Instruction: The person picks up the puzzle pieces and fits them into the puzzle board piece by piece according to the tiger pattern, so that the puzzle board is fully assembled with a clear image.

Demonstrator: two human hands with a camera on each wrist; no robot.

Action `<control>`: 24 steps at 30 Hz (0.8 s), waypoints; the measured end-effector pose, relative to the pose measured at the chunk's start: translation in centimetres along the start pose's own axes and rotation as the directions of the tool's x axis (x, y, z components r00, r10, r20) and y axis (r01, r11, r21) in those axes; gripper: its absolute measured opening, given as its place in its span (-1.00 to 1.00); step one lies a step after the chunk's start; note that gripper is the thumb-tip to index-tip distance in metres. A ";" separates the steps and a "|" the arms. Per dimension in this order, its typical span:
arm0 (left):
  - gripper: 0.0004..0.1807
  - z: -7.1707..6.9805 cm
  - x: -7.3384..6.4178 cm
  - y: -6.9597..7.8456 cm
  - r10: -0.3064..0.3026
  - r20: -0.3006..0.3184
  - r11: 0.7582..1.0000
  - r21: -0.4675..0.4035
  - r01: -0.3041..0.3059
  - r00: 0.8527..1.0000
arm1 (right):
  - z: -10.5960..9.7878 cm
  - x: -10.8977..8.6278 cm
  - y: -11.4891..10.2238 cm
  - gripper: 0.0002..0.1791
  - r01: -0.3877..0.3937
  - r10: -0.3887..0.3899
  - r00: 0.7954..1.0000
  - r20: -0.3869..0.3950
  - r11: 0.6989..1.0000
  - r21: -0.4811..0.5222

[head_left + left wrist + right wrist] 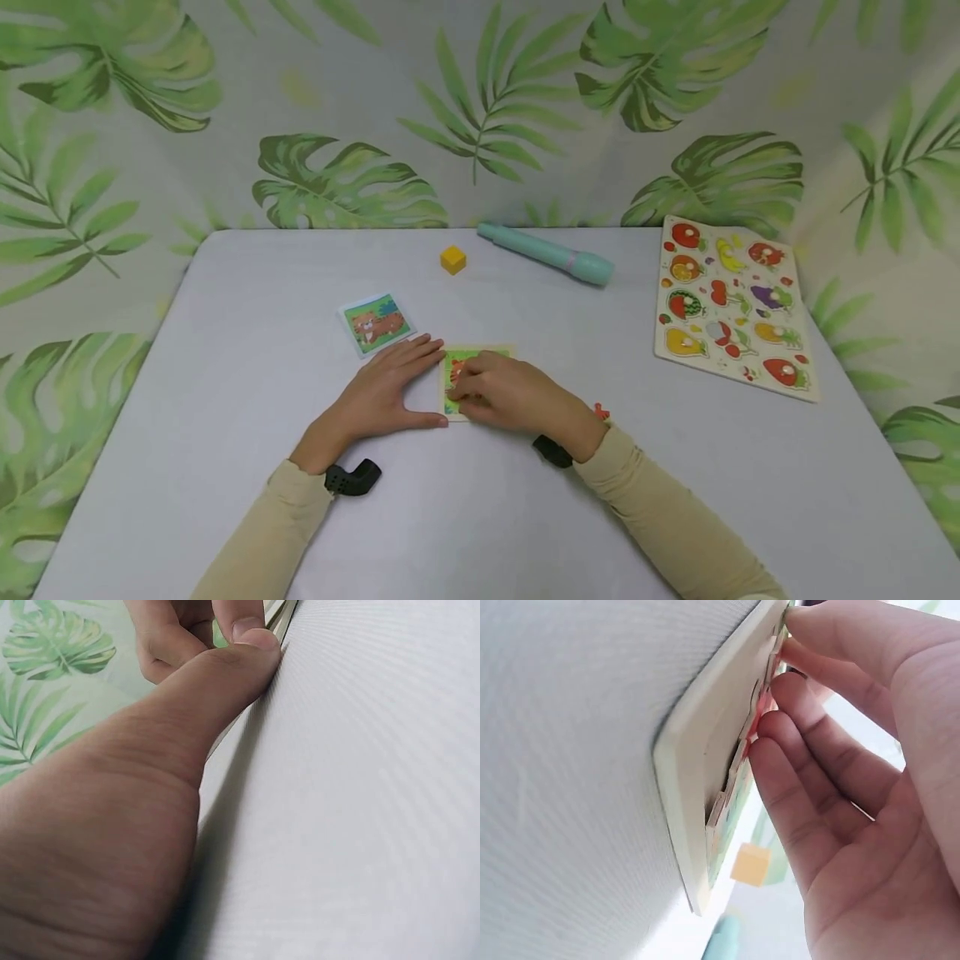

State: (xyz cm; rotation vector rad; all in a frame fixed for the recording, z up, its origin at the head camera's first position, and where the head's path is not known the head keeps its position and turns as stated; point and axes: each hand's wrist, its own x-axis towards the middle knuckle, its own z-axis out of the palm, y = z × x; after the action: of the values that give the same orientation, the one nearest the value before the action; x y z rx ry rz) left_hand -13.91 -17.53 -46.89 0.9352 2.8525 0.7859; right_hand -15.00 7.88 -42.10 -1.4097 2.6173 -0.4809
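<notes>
A small jigsaw tray [445, 379] with a pale wooden rim lies on the table, its green and red picture partly hidden under my right hand. My left hand [386, 387] is spread at its left side, fingertips at the upper left corner and thumb along the lower left corner. Over the picture, my right hand [506, 392] has bent fingers, thumb and fingertips pinched close together at the puzzle pieces [742, 750]; the pinched piece is mostly hidden. Seen from the right wrist, part of the tray floor is bare beside the pieces' jagged edges.
Left of the tray lies a square picture card [377, 323] with a brown animal. Behind stand a yellow cube [453, 260] and a teal tube [547, 252]. At the right is a fruit peg board [731, 308]. A small red thing [602, 411] shows beside the right wrist.
</notes>
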 end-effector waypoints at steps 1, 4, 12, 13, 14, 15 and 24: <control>0.10 0.0 0.0 0.0 0.004 -0.003 1.000 0.000 -0.004 1.000 | 0.0 0.0 0.0 -0.80 -0.009 0.009 1.000 0.012 1.000 0.009; 0.09 0.0 0.0 -0.1 0.016 -0.012 1.000 0.004 -0.016 1.000 | -0.3 -0.1 0.1 -0.73 -0.038 0.034 0.997 0.063 0.998 0.051; 0.10 0.1 -0.1 0.1 0.012 -0.014 1.000 -0.002 -0.012 1.000 | -1.6 -0.9 0.5 -0.60 -0.071 0.055 0.992 0.113 0.987 0.141; 0.10 0.1 -0.1 0.1 0.011 -0.013 1.000 -0.002 -0.011 1.000 | -1.8 -1.1 0.5 -0.61 -0.074 0.059 0.993 0.106 0.987 0.142; 0.10 0.1 -0.1 0.1 0.009 -0.013 1.000 -0.003 -0.009 1.000 | -1.9 -1.2 0.5 -0.61 -0.077 0.063 0.993 0.097 0.986 0.147; 0.10 0.1 -0.1 0.1 0.008 -0.014 1.000 -0.001 -0.008 1.000 | -2.1 -1.4 0.5 -0.61 -0.077 0.065 0.994 0.084 0.985 0.151; 0.09 -0.1 -0.1 0.3 -0.006 -0.006 1.000 -0.005 0.006 1.000 | -3.6 -3.6 0.7 -0.62 -0.041 0.038 0.999 0.018 0.983 0.178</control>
State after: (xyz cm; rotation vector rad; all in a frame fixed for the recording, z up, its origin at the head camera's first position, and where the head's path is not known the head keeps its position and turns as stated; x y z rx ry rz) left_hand -13.69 -17.36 -46.65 0.9254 2.8561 0.7964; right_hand -14.48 12.03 -39.10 -1.2985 2.5135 -0.6779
